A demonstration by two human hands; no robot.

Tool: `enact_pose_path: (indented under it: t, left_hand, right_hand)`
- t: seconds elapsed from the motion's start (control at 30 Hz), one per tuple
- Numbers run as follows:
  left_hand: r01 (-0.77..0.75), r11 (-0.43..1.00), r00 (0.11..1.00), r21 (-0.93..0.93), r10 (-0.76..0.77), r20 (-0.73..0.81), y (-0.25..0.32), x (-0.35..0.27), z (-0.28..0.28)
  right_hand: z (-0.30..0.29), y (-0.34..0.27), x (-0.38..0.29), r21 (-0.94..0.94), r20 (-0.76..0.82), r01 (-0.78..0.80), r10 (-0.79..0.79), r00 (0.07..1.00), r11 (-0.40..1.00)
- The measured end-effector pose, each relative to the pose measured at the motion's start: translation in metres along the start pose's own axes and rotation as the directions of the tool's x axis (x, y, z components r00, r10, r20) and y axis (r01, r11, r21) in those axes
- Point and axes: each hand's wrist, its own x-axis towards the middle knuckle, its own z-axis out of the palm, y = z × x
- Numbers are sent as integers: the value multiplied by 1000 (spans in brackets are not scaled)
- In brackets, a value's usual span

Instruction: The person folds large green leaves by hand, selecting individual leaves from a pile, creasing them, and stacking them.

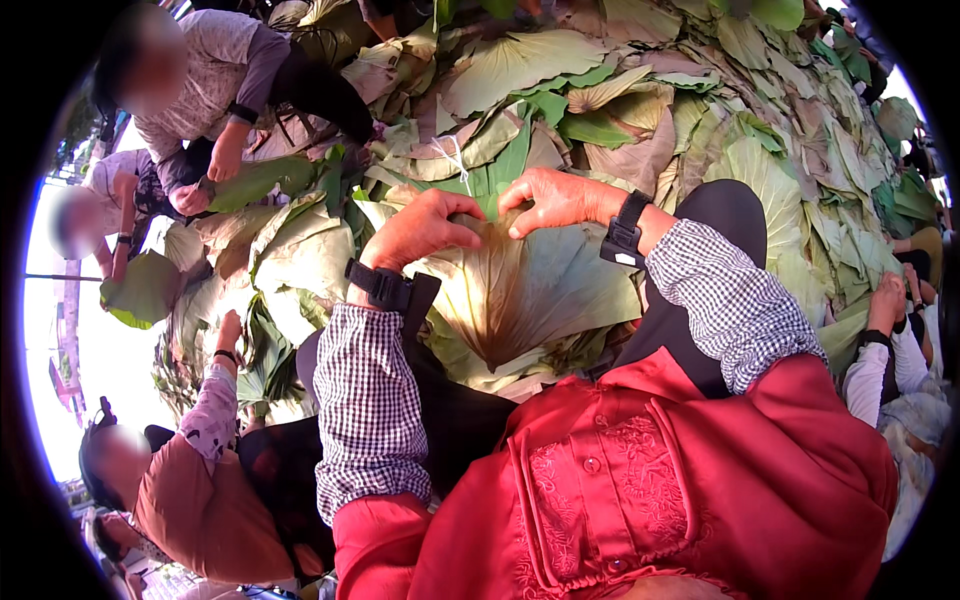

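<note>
Between thumb and fingers, my left hand (424, 229) pinches the upper edge of a large lotus leaf (517, 289). My right hand (559, 201) grips the same edge a little to the right. The leaf hangs in front of me with its brownish, pointed fold down, its veins fanning out towards the sides. Just beyond my hands, a white string (454, 161) lies over green and faded leaves. What the leaf covers is hidden.
A wide heap of overlapping lotus leaves (757, 172) spreads ahead and to the right. At the upper left a person (225, 82) handles a green leaf (262, 184). Another person (202, 495) sits at the lower left, and a co-worker's hands (886, 300) show at the right.
</note>
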Motion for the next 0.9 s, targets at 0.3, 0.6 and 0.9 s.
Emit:
enact_pose_path:
  t: [0.3,0.6,0.9]
  left_hand:
    - [-24,999,1000,-46,24,-12,-14,-1,6]
    - [-39,991,999,125,42,-19,-21,5,9]
    - [26,997,987,68,-15,-158,-42,-32,0]
  right_hand:
    - [18,-26,1,-59,-2,86,-86,996,995]
    - [34,-16,5,-16,-118,-5,3,993,1000]
    - [49,-34,39,28,-51,154,-152,987,988]
